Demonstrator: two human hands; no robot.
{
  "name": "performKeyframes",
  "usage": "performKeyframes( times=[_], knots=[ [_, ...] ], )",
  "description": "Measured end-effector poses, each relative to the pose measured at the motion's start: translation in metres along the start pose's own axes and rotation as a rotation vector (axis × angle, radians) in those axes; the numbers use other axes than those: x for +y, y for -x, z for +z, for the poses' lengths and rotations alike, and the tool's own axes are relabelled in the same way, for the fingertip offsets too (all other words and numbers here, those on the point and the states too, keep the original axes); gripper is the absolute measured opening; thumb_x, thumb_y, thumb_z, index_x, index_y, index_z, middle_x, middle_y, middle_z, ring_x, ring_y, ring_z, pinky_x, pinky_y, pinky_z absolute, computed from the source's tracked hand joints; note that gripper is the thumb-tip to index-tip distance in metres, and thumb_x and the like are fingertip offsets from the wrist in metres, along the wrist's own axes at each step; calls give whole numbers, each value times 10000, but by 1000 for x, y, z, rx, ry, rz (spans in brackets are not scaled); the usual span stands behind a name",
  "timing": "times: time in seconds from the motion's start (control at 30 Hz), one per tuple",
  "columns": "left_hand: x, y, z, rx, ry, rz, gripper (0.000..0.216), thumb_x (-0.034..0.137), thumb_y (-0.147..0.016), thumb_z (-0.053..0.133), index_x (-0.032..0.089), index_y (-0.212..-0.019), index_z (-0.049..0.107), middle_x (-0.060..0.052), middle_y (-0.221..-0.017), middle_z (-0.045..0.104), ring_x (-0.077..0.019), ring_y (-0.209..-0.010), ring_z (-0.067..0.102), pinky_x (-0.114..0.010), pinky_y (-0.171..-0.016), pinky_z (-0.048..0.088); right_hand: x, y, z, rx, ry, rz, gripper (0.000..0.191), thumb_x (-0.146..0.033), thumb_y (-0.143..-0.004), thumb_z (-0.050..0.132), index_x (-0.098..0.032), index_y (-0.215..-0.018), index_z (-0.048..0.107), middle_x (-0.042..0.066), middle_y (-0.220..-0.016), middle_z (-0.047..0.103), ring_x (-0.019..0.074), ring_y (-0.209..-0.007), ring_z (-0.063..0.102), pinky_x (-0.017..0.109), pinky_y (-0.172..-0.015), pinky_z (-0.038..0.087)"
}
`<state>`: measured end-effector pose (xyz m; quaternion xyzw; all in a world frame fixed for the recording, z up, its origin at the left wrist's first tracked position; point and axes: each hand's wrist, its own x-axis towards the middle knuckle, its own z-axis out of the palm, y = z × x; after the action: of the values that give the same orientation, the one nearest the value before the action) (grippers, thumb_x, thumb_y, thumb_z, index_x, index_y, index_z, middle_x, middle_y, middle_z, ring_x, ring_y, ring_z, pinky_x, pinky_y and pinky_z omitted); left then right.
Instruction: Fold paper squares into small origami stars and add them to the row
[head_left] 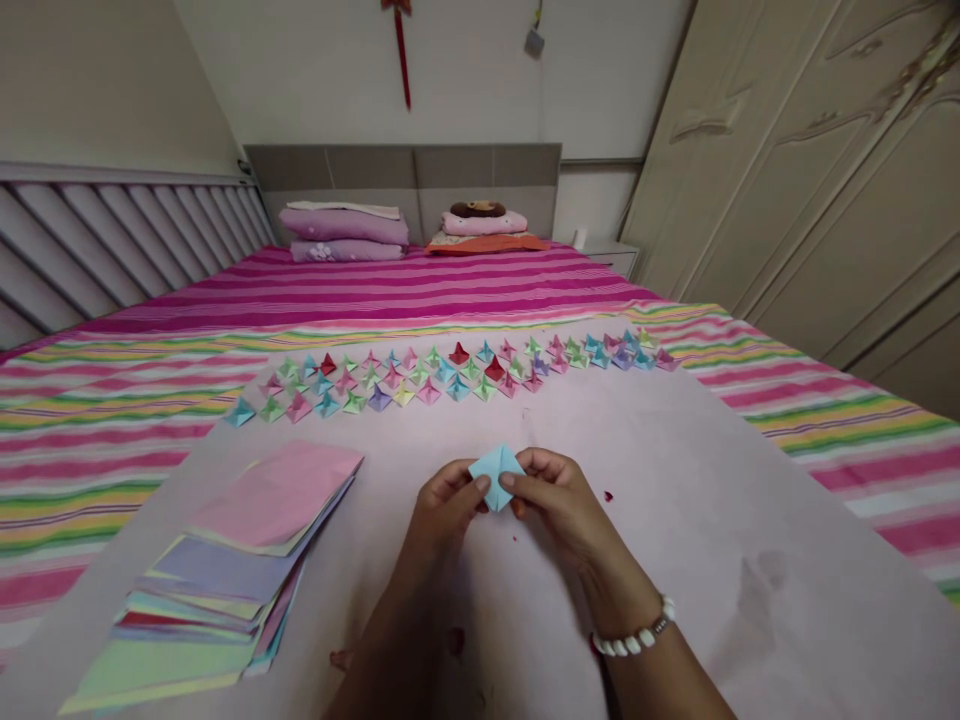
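Both of my hands hold one small light-blue folded paper (pixel 496 470) above a pale pink board (pixel 675 520). My left hand (pixel 444 510) pinches its left side with thumb and fingers. My right hand (pixel 556 498), with a white bead bracelet (pixel 634 636) on the wrist, pinches its right side. A fanned stack of coloured paper sheets (pixel 232 570), pink on top, lies to the left of my left hand. Beyond my hands, several small folded paper shapes (pixel 450 375) in many colours sit in rows across the board.
The board rests on a bed with a striped pink, green and yellow cover (pixel 825 400). Pillows (pixel 345 232) and folded bedding (pixel 487 230) lie at the grey headboard. A cream wardrobe (pixel 825 160) stands at the right. Tiny red scraps (pixel 608 496) lie near my right hand.
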<state>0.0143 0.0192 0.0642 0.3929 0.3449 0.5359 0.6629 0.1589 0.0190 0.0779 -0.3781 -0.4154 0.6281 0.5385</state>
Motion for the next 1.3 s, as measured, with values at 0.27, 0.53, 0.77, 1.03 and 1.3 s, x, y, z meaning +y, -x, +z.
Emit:
performKeyframes(
  times=[0.27, 0.53, 0.77, 1.03, 1.3],
  knots=[
    [-5, -1, -1, 91, -107, 98, 156, 300, -699, 725, 163, -748, 670, 38, -593, 588, -96, -591, 514, -222, -602, 395, 3, 0, 3, 15, -16, -5, 244, -280, -573, 830, -157, -737, 698, -6, -542, 651, 96, -455, 547, 212, -499, 425],
    [-6, -2, -5, 89, -183, 106, 120, 279, -679, 733, 178, -734, 701, 40, -568, 591, -78, -533, 483, -199, -534, 374, 2, 0, 4, 42, -50, -19, 125, -187, -585, 771, -172, -697, 717, -30, -487, 608, 76, -431, 512, 196, -486, 393],
    [-5, 1, -4, -42, -133, 177, 110, 219, -749, 650, 212, -812, 739, 10, -682, 629, -99, -629, 522, -215, -612, 408, -2, 2, 3, 49, -107, -31, 100, -114, -572, 685, -180, -642, 713, -16, -543, 637, 79, -453, 504, 209, -492, 389],
    [-3, 2, -2, 19, -158, 181, 149, 302, -733, 690, 163, -695, 654, 1, -648, 599, -102, -613, 501, -221, -606, 393, 0, 1, 1, 1, -16, -76, 93, -132, -612, 648, -179, -673, 699, -11, -575, 633, 103, -504, 539, 230, -530, 414],
    [-7, 2, -1, 141, -240, 267, 316, 274, -654, 781, 192, -930, 653, 24, -701, 615, -89, -617, 533, -206, -598, 414, -1, 2, 0, -49, 48, -58, 267, -301, -632, 779, -175, -851, 694, -12, -600, 620, 121, -548, 546, 253, -571, 417]
  ],
)
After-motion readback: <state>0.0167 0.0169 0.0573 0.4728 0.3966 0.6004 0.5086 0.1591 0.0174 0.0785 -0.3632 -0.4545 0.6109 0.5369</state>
